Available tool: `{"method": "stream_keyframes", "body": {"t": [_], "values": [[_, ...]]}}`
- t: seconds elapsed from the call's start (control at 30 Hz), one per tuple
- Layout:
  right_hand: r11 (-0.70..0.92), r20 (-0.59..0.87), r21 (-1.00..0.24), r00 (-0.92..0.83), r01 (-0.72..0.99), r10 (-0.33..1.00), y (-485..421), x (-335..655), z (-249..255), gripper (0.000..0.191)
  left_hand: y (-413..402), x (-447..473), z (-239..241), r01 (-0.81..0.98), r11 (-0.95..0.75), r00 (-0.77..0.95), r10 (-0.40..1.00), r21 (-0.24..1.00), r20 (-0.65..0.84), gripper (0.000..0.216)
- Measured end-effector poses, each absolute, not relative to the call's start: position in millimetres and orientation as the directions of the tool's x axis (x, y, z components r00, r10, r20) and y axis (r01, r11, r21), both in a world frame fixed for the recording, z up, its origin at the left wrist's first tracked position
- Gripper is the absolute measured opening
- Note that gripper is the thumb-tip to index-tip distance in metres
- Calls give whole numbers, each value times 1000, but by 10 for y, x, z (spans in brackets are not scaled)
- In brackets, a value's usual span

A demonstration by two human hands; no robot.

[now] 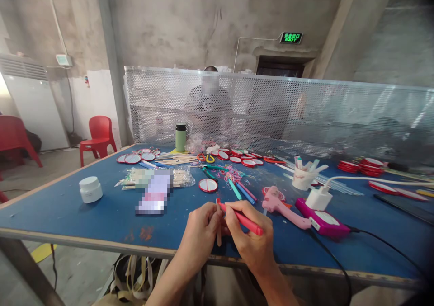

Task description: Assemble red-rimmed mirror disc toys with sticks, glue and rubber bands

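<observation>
Here the left hand (205, 223) pinches a wooden craft stick (219, 239), long axis running near to far, while the right hand (251, 234) grips a red marker (248, 222) slantwise, its tip by the stick's far end, contact unclear.
</observation>
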State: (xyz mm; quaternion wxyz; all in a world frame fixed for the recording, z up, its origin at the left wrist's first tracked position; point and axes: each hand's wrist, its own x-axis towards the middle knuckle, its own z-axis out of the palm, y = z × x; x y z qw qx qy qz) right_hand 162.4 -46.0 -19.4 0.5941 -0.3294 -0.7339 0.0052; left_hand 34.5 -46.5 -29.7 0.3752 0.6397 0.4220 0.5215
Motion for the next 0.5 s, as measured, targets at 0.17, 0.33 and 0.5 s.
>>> {"method": "stream_keyframes", "body": {"t": [0.17, 0.33, 0.5], "values": [[782, 874, -395, -67, 482, 482, -463, 1623, -194, 13, -476, 347, -292, 145, -358, 108, 933, 923, 345, 33], [782, 876, -395, -60, 482, 479, -475, 1616, -175, 14, -479, 351, -278, 128, -351, 105, 935, 927, 339, 32], [781, 878, -389, -61, 489, 475, -465, 1621, -177, 13, -482, 350, -266, 121, -349, 98, 936, 929, 339, 32]]}}
